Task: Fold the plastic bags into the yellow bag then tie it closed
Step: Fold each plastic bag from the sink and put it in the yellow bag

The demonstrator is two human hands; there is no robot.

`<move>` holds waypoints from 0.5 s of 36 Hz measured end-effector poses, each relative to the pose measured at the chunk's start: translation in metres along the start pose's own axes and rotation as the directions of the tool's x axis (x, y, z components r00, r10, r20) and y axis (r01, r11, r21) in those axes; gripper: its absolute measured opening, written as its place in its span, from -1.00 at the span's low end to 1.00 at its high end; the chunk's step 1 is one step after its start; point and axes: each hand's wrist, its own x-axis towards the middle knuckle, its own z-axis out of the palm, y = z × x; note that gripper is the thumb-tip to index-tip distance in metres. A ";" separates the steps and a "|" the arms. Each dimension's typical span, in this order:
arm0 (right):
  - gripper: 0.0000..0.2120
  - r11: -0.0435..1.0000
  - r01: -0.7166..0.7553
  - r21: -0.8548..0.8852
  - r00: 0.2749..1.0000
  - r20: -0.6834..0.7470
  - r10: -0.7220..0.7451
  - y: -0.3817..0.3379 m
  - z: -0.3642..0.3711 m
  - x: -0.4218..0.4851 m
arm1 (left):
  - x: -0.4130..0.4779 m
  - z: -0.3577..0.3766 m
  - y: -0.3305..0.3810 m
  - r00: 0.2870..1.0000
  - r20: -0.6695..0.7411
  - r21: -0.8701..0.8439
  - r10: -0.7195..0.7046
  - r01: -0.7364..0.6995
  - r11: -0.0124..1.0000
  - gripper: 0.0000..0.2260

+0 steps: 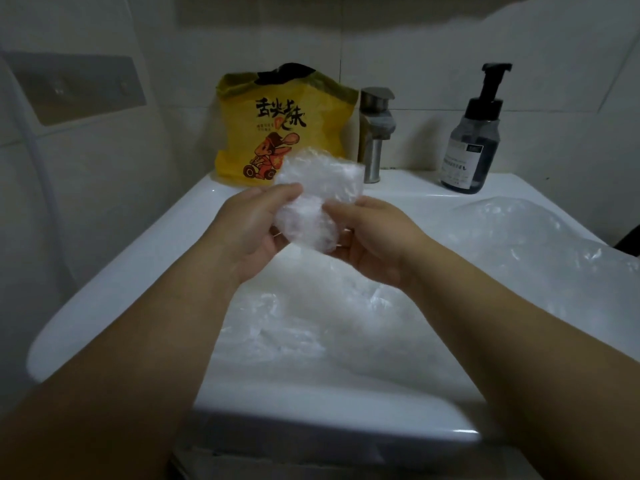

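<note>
Your left hand [256, 230] and right hand [374, 237] are raised together above the middle of the white ceramic sink [138, 258], and between them they hold one small, folded, crinkled clear plastic bag [318, 199]. The left-hand fingers are clamped on the bag's left edge, thumb on the near face and the other fingers behind it. The right-hand fingers pinch its right edge in the same way, thumb in front. The bag is clear of the sink and touches nothing but your hands. The yellow plastic bag with black lettering and a cartoon figure [277, 133] stands upright on the sink's back ledge, left of centre, with its mouth open and a dark item [287, 72] showing at the top. Loose clear plastic bags [346, 313] fill the sink bowl below your hands, and more clear plastic [519, 237] lies over the sink's right rim. A brushed-metal faucet [375, 133] stands at the centre of the back ledge. A dark pump-top soap bottle [474, 140] stands on the ledge's right part.
</note>
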 end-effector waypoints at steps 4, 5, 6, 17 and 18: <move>-0.86 0.999 0.006 -0.033 1.000 0.023 -0.005 -0.007 -0.011 0.000 | -0.001 -0.001 0.001 1.000 -0.021 0.041 0.022 -0.021 0.999 -0.77; -0.86 0.999 0.007 -0.041 1.000 0.027 -0.006 -0.008 -0.014 0.000 | -0.002 -0.001 0.000 1.000 -0.010 0.098 0.024 -0.023 0.995 -0.75; -0.85 0.999 0.009 -0.037 1.000 0.028 -0.008 -0.009 -0.017 -0.001 | -0.003 -0.001 -0.001 1.000 0.006 0.158 0.021 -0.022 0.987 -0.73; -0.72 1.000 -0.008 -0.020 0.998 0.067 0.010 -0.022 -0.033 -0.004 | -0.011 0.000 0.003 0.972 0.235 0.159 -0.011 -0.027 0.987 -0.79; -0.70 1.000 -0.005 -0.017 0.997 0.077 0.006 -0.023 -0.033 -0.005 | -0.011 0.000 0.003 0.970 0.243 0.148 -0.015 -0.022 0.989 -0.78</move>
